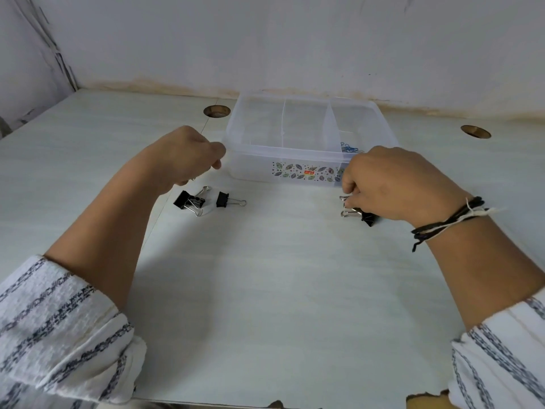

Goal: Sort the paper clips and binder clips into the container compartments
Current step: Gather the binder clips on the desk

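My right hand (pixel 392 184) pinches a binder clip (pixel 361 215) near the container (pixel 295 160) — left hand (pixel 185 154) curled, apparently holding nothing.

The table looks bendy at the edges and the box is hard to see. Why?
Head view: the wide-angle lens curves the table edges; the clear container blends into the pale top under soft, even light; faint shadows under the left hand.
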Motion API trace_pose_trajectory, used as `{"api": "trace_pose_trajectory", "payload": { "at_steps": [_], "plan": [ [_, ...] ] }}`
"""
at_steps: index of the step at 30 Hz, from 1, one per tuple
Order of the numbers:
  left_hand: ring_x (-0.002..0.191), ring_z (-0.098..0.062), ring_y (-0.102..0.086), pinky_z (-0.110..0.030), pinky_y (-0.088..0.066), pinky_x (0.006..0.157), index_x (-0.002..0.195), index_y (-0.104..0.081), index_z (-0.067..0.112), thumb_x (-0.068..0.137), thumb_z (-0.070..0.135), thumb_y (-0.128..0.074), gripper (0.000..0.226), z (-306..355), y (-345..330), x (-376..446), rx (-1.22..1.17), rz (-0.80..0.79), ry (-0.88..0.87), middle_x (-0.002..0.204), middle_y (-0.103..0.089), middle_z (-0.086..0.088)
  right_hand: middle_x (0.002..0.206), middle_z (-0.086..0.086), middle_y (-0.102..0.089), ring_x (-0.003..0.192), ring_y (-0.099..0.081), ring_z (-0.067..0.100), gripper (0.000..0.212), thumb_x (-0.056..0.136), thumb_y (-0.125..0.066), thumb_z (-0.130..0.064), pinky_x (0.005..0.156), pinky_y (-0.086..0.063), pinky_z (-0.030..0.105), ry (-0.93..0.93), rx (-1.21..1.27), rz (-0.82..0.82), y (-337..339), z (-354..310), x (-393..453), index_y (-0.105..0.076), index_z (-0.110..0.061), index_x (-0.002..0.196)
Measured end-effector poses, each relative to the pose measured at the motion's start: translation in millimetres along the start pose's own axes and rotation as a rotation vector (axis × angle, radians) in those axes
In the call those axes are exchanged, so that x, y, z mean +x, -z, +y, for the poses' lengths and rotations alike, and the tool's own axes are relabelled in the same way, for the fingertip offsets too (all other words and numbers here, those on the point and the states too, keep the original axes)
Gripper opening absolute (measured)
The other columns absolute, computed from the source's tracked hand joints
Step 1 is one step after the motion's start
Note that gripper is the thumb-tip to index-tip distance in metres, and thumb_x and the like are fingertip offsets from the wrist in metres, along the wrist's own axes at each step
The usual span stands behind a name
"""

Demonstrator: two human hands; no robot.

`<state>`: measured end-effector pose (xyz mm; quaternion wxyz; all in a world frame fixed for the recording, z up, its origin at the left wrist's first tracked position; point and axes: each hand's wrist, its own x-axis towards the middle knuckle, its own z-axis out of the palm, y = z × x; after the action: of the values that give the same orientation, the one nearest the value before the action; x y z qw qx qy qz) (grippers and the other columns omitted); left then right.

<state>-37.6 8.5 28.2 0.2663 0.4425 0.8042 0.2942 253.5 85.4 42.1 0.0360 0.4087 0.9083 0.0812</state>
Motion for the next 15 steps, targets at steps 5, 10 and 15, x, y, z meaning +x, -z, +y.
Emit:
{"api": "trace_pose_trajectory", "payload": {
  "at_steps": [5,10,15],
  "plan": [
    [0.073,-0.025,-0.04,-0.038,-0.04,0.069,0.071,-0.065,0.015,0.083,0.047,-0.077,0.036,-9,1,4,-0.005,-0.065,0.028,0.075,-0.051,-0.005,0.08,-0.004,-0.065,0.075,-0.066,0.027,0.018,0.08,-0.061,-0.015,0.067,-0.057,0.036,0.015,0.016,-0.031,2,-4,-2,-0.067,-0.03,0.073],
    [0.062,-0.018,-0.047,-0.034,-0.049,0.069,0.072,-0.06,0.013,0.094,0.03,-0.071,0.03,-6,-1,3,-0.171,-0.103,-0.009,0.067,-0.05,-0.002,0.092,0.001,-0.073,0.082,-0.07,0.03,0.016,0.078,-0.068,-0.029,0.073,-0.06,0.039,-0.012,0.026,-0.047,4,8,-6,-0.075,-0.02,0.09],
    [0.053,-0.017,-0.043,-0.025,-0.046,0.051,0.081,-0.067,0.008,0.097,0.028,-0.067,0.026,-5,-3,-2,-0.066,-0.142,0.003,0.067,-0.048,-0.003,0.093,0.006,-0.075,0.084,-0.07,0.03,0.018,0.082,-0.066,-0.02,0.075,-0.06,0.044,-0.004,0.057,-0.138,0,17,-1,-0.076,-0.019,0.097]
  ]
}}
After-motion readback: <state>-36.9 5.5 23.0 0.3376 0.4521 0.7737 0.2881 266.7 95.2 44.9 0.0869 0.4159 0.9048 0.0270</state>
